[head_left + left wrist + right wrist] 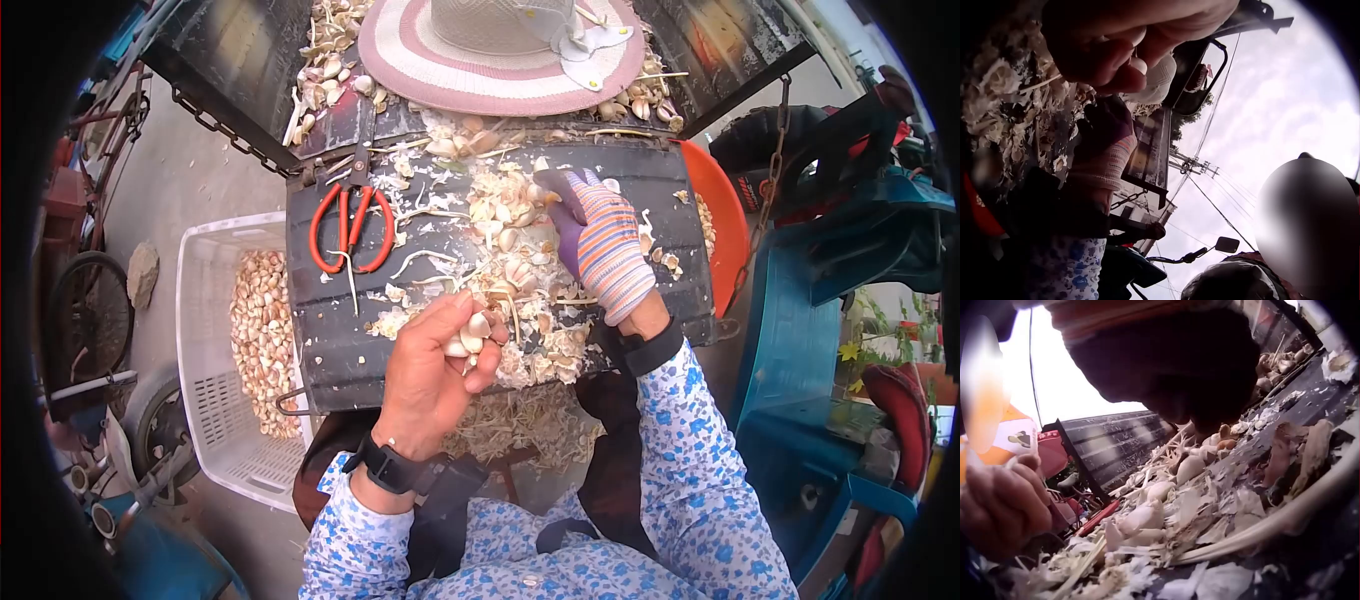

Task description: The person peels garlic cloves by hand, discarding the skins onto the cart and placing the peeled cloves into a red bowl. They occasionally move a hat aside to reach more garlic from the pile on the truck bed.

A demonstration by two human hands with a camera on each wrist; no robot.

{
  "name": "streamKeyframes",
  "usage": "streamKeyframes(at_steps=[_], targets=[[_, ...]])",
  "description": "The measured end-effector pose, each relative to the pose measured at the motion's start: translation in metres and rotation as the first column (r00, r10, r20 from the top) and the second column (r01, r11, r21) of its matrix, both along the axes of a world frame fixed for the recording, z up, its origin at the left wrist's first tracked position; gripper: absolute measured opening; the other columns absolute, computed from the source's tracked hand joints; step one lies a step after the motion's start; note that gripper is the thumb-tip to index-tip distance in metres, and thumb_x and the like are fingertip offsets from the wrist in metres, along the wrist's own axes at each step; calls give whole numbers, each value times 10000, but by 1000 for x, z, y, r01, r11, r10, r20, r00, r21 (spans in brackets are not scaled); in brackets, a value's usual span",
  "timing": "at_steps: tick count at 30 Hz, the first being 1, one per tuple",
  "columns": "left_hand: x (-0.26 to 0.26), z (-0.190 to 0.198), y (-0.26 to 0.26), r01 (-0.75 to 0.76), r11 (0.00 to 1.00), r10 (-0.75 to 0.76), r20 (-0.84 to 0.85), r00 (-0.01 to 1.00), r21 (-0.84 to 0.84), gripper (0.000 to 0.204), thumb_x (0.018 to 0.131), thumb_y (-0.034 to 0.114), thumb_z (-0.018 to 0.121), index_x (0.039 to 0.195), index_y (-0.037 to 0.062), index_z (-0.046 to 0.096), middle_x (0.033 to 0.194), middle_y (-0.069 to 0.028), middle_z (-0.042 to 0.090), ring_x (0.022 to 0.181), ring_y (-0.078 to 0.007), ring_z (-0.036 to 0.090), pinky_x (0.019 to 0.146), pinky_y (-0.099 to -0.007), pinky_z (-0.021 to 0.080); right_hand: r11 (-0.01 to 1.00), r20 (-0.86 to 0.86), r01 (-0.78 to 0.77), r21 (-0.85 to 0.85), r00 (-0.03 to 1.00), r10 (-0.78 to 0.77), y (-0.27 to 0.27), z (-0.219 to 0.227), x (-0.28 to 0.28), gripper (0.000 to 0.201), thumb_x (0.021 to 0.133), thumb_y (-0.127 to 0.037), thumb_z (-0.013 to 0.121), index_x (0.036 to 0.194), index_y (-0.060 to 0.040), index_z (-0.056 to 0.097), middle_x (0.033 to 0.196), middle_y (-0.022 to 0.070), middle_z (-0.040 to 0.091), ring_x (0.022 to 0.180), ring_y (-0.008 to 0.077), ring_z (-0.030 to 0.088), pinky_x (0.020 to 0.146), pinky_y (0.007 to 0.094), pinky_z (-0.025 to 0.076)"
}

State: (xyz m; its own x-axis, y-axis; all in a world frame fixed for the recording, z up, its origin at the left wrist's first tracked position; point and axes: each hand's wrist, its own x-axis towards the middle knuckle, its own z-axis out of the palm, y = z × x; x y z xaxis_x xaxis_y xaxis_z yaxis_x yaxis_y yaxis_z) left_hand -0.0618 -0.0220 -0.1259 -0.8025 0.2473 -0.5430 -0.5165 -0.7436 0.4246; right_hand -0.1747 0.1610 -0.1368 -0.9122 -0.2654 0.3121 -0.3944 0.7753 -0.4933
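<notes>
Head cam: L hand (425, 365) curled round garlic cloves (470, 338); R hand (605, 240), gloved, at clove pile (508, 212), can't tell if pinching.

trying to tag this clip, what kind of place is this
Probably an outdoor yard or roadside, at a truck's lowered tailgate: chained metal sides, open sky and overhead wires.
</notes>
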Motion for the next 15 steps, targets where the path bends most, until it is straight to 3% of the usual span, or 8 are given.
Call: streamKeyframes(at_steps=[1, 4, 7, 8, 11, 15], targets=[[1, -1, -4, -13, 1000, 13, -9, 1000, -28, 266, 957, 237, 467, 876, 2, 565, 799, -166, 597, 509, -175, 502, 407, -244, 362, 980, -146, -15, 201, 988, 45, -4, -1, -3, 281, 761, -86, 594, 1041, -83, 621, 933, 162, 628, 898, 347, 611, 776, 436, 488], [5, 2, -13, -31, 999, 29, -45, 999, -32, 200, 941, 189, 486, 904, 3, 547, 835, -179, 609, 533, -167, 521, 431, -241, 382, 872, 30, -88, 481, 996, 84, -17, 4, -14, 300, 743, -120, 620, 1041, -91, 607, 932, 146, 617, 921, 317, 608, 800, 427, 482], [9, 8, -16, -42, 999, 42, -94, 995, 6, 115, 907, 127, 534, 925, 14, 549, 864, -155, 631, 613, -161, 573, 454, -236, 390, 832, 108, -71, 550, 994, 14, -21, 4, -7, 319, 728, -153, 647, 1034, -80, 597, 927, 149, 621, 915, 308, 614, 797, 414, 487], [9, 11, -17, -43, 999, 45, -115, 992, 18, 92, 892, 102, 555, 933, 19, 551, 872, -141, 639, 648, -159, 596, 463, -234, 392, 841, 260, -144, 522, 966, 4, -22, 15, -5, 285, 766, -208, 629, 989, -37, 578, 944, 193, 617, 908, 362, 594, 805, 453, 466], [10, 16, -15, -41, 999, 37, -100, 994, -32, 91, 880, 69, 544, 951, 12, 555, 897, -141, 639, 701, -171, 622, 480, -238, 421, 848, 185, -85, 523, 983, -15, -19, 9, 4, 309, 731, -187, 655, 1008, -70, 585, 923, 167, 622, 891, 311, 622, 792, 408, 490], [11, 5, -10, -39, 999, 37, -81, 996, -30, 103, 877, 25, 533, 977, 3, 537, 928, -183, 632, 732, -198, 641, 488, -258, 463, 891, 240, -64, 449, 969, -51, -13, 13, 19, 289, 775, -177, 614, 1031, -51, 567, 894, 180, 622, 860, 328, 626, 754, 430, 503]])
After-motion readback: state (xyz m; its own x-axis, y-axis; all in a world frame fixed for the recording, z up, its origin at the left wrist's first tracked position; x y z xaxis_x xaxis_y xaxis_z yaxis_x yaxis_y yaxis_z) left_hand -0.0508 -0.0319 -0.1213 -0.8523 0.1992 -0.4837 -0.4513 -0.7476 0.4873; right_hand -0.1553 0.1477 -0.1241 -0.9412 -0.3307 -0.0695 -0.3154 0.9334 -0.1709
